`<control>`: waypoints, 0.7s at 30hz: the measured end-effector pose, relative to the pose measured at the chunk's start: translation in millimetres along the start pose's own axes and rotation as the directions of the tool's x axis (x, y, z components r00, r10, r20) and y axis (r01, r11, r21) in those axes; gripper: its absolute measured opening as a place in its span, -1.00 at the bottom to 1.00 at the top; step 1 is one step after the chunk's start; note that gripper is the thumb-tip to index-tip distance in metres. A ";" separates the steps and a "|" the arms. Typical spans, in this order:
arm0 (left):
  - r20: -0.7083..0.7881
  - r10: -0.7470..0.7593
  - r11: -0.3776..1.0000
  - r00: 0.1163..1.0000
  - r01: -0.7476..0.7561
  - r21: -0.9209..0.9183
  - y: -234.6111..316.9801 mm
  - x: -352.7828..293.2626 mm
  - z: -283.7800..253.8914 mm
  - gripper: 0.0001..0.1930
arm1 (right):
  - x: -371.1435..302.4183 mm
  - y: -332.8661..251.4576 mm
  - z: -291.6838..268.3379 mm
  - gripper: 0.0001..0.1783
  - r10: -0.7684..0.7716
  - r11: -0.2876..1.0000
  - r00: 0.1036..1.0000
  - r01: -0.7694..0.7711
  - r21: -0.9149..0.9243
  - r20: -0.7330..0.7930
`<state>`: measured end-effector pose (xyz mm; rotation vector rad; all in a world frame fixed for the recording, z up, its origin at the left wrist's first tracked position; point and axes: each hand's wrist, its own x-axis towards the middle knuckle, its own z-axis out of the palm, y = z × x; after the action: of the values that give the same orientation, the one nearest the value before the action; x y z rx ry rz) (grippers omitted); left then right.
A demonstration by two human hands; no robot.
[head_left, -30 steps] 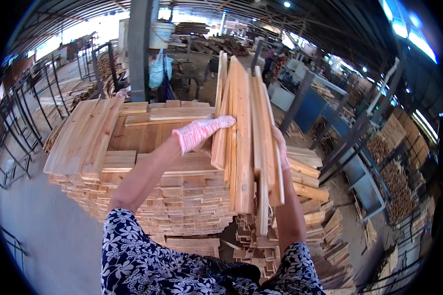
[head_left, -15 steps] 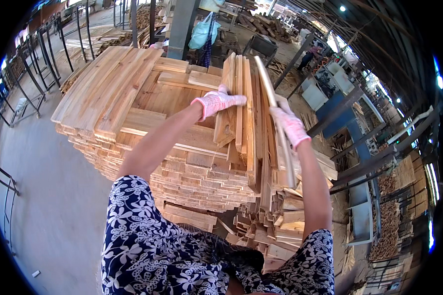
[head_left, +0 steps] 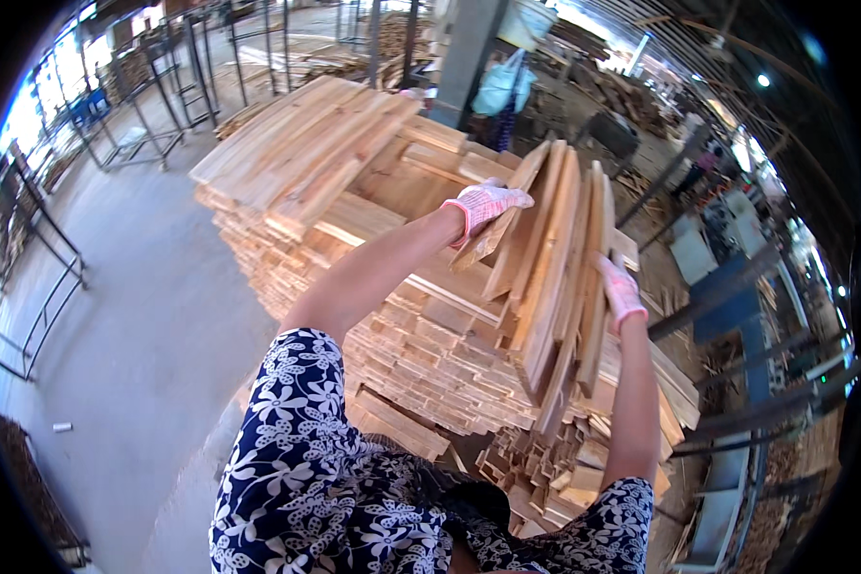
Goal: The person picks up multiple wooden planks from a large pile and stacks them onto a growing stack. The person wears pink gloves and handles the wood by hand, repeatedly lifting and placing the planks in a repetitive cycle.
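Observation:
Both my hands wear pink-and-white gloves. My left hand [head_left: 488, 203] is closed over the leftmost wooden board [head_left: 526, 172] of a row standing on edge. That board leans away from the others. At the row's right side, my right hand [head_left: 620, 287] grips the outermost board [head_left: 593, 335], its fingers partly hidden. Several more boards [head_left: 548, 239] stand tilted between my hands, fanned apart at their far ends. Beneath them lies a big stack of flat boards [head_left: 392, 335], with wide planks [head_left: 306, 153] across its top left.
Short wood offcuts [head_left: 536, 459] are heaped below the stack's near right corner. A grey post [head_left: 471, 62] rises behind the stack, with a pale bag [head_left: 500, 86] hanging beside it. Black metal frames [head_left: 57, 306] stand on the concrete floor [head_left: 153, 383] at left. Dark beams [head_left: 717, 292] slant at right.
The board in my right hand has come down against the row's right side. My left hand has tilted the leftmost board away from its neighbours. The whole view has shifted, putting the stack farther right.

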<state>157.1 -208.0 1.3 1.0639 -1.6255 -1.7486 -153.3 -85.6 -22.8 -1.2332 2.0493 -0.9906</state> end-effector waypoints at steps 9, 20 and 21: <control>-0.186 0.191 0.913 0.964 -0.105 0.395 -7.9 -90.0 -85.4 -0.06 | 30.5 20.4 -17.4 0.09 -0.038 0.992 0.999 0.036 0.119 0.014; -0.166 0.162 0.096 0.973 0.152 0.984 -42.0 -77.9 -128.8 -0.38 | -64.2 -173.9 4.2 -0.29 -0.256 0.923 0.956 0.285 0.259 -0.142; -0.122 0.117 0.069 0.986 0.114 0.991 -32.3 -68.2 -126.4 -0.40 | -72.7 -189.6 6.6 -0.28 -0.264 0.917 0.956 0.290 0.274 -0.128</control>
<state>303.1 -220.4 -13.3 1.6547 -2.7329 -0.0830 -22.7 -80.9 132.8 -1.3625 1.7385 -1.4452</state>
